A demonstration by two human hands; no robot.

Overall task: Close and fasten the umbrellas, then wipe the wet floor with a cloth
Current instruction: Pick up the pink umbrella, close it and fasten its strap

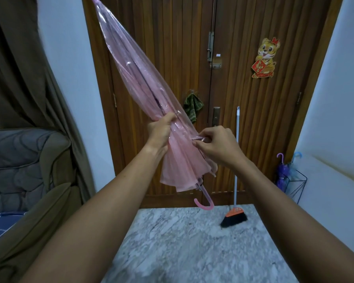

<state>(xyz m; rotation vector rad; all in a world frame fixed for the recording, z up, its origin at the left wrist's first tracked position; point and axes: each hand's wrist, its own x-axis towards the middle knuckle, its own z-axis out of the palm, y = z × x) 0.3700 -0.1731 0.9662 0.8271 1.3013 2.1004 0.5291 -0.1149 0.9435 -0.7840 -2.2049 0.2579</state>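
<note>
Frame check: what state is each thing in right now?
Pink umbrella: folded, tip up, handle down.
Strap: pinched by right hand, not visibly fastened.
Left hand: grips the pink umbrella.
Cloth: hanging on the door.
Broom: upright against door.
Door: shut.
Purple umbrella: folded, handle up.

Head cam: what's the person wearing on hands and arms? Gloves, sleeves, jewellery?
Nothing worn that shows. Left hand and right hand are both bare: no gloves, and no rings, watch or wristbands visible. No sleeves in view right down to the frame edge. No markings or tattoos visible either.
</note>
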